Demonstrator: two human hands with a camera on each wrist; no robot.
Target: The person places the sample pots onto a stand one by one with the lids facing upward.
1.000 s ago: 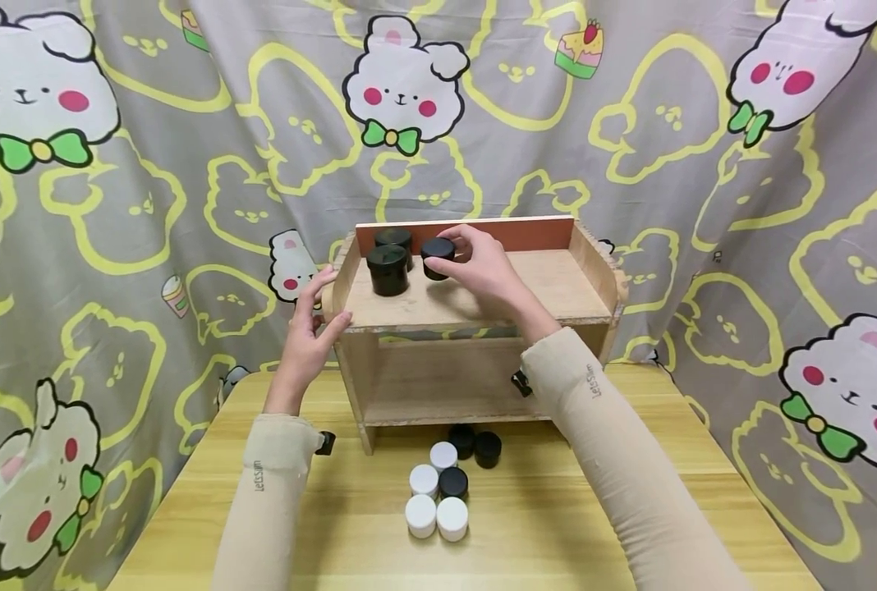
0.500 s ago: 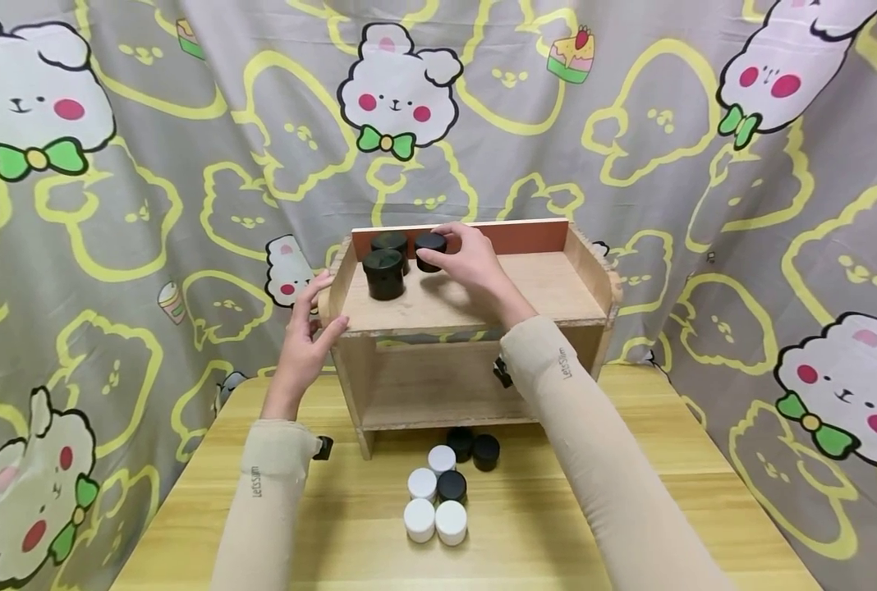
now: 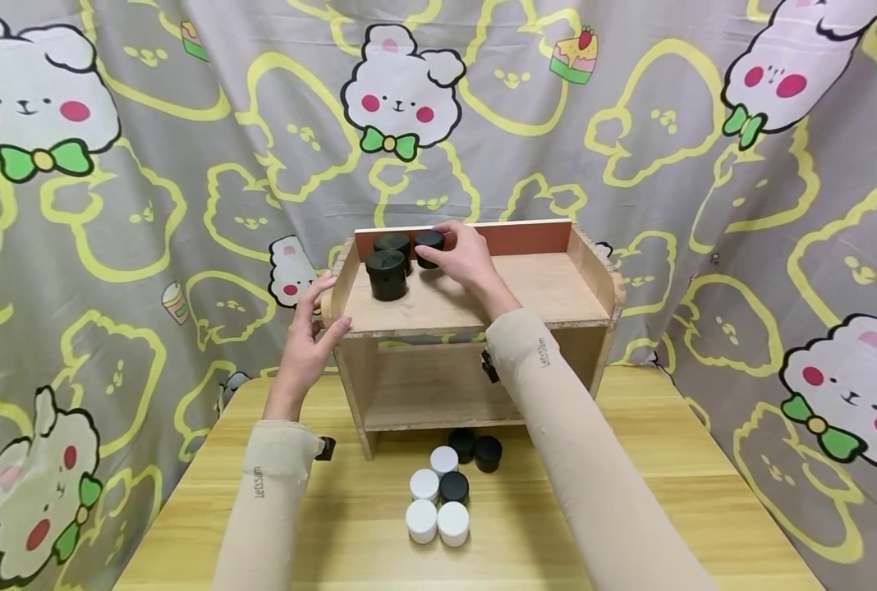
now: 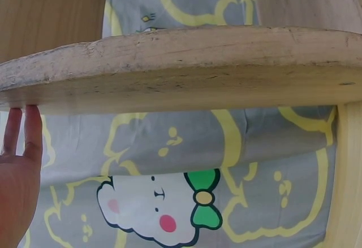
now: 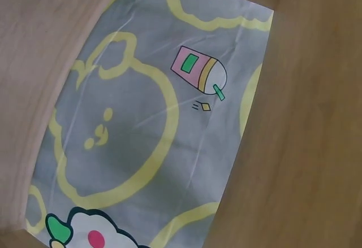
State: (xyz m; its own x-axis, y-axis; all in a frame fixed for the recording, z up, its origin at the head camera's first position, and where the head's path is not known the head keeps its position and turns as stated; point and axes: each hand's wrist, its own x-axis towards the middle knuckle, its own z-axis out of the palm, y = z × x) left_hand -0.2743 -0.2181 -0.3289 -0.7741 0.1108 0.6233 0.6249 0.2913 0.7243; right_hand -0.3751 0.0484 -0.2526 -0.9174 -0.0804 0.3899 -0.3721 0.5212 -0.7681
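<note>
A small wooden shelf unit [image 3: 557,287] with two levels stands on the table. On its upper board, near the back panel, my right hand [image 3: 468,258] pinches a black lidded jar [image 3: 429,248] between thumb and fingers. Just left of it are two more black jars, one in front [image 3: 387,275] and one behind [image 3: 394,244]. My left hand [image 3: 309,336] touches the unit's left side panel, its thumb at the front edge. In the left wrist view, straight fingers [image 4: 33,129] meet the side panel [image 4: 186,84]. The right wrist view shows neither the right hand nor the jar.
On the table [image 3: 594,525], before the unit, several white jars [image 3: 422,520] stand in a cluster with a black jar [image 3: 454,487]. Two black jars [image 3: 488,452] are close to the lower board [image 3: 438,406]. A patterned curtain [image 3: 512,164] hangs behind.
My right hand has carried the black jar slightly left and back, closer to the rear black jar and the back panel. The left hand keeps its place on the side panel.
</note>
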